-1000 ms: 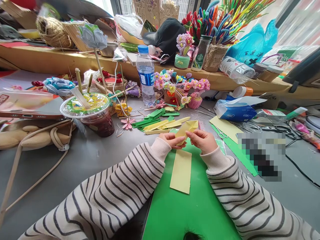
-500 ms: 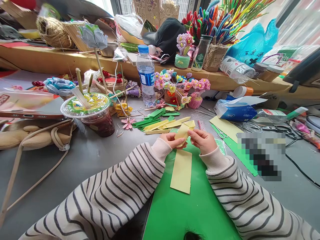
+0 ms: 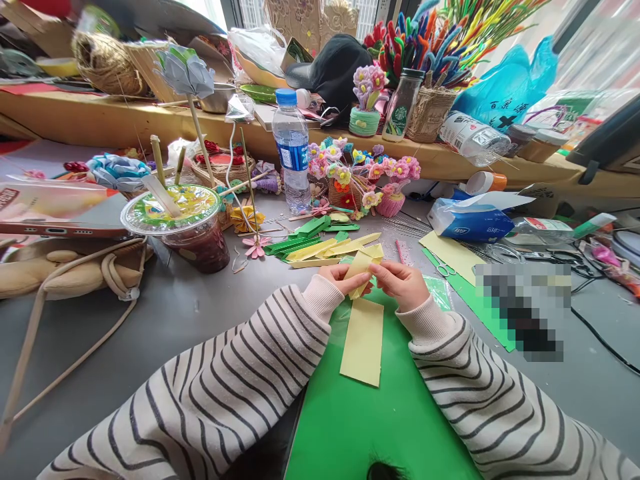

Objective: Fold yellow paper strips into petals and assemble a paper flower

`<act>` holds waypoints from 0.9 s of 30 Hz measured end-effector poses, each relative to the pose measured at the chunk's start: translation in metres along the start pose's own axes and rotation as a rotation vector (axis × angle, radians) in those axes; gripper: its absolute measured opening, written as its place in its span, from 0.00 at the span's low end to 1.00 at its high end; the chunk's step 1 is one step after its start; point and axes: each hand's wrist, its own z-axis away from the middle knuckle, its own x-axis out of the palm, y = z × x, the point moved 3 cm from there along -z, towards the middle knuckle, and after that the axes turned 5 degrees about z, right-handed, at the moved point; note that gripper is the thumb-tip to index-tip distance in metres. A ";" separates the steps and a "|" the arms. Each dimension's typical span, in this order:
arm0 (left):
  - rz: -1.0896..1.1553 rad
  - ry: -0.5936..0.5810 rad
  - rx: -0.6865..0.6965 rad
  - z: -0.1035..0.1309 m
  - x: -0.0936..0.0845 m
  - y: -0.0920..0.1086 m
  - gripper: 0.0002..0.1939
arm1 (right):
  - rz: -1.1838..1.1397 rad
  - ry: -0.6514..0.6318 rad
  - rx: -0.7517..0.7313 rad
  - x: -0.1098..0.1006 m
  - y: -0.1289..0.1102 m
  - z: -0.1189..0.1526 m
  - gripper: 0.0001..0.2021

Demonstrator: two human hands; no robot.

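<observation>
Between my two hands is a yellow paper strip (image 3: 361, 268) with folds at its top end. My left hand (image 3: 340, 279) pinches its left side, and my right hand (image 3: 400, 285) pinches the right edge with thumb and fingers. Just below them, a flat yellow paper rectangle (image 3: 363, 343) lies on the green mat (image 3: 380, 420). Beyond my fingers sit several folded yellow paper strips (image 3: 313, 251) and folded green paper strips (image 3: 305, 233). The fingertips behind the held strip are partly hidden.
A lidded drink cup (image 3: 187, 233) stands at left, a water bottle (image 3: 291, 157) farther back. Small scissors (image 3: 444, 267) and a blue tissue pack (image 3: 470, 219) lie to the right. Crafted flowers (image 3: 345, 167) crowd the back; a shelf (image 3: 245, 140) runs behind.
My right hand has shifted slightly left and down along the strip. The strip's folded top has moved a little left and now looks flatter.
</observation>
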 end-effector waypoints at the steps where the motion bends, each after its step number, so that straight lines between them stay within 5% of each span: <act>1: 0.008 -0.002 -0.004 0.000 0.000 0.000 0.17 | -0.007 -0.005 0.001 0.000 0.001 0.000 0.13; 9: -0.016 0.004 -0.046 0.002 -0.001 0.001 0.16 | -0.132 0.072 0.107 -0.003 0.007 -0.003 0.14; 27: -0.055 -0.107 -0.052 0.003 0.003 0.002 0.16 | -0.092 0.109 -0.061 -0.004 0.000 0.001 0.14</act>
